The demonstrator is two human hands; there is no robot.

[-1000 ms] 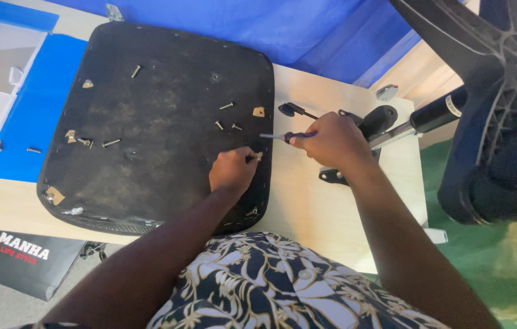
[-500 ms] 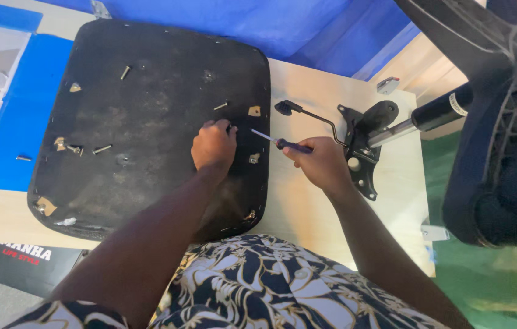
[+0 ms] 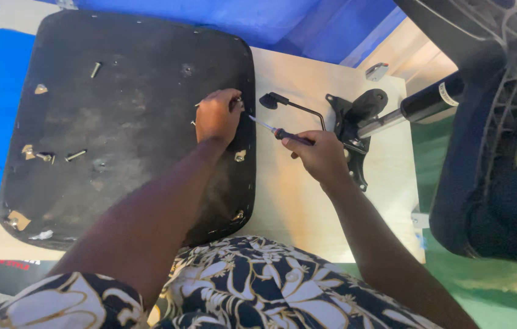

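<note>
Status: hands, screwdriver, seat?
Left hand on black seat pad, by its right edge. Right hand grips screwdriver, tip toward left hand. Loose bolts on pad.

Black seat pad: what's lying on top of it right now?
On the black seat pad: loose bolts, small tan brackets and the left hand near its right edge. What the hand's grip covers cannot be seen. The right hand holds a screwdriver pointed there.

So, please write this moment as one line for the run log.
left hand: on black seat pad, at a screw | right hand: holds screwdriver, tip toward pad edge | chair mechanism: on table
</note>
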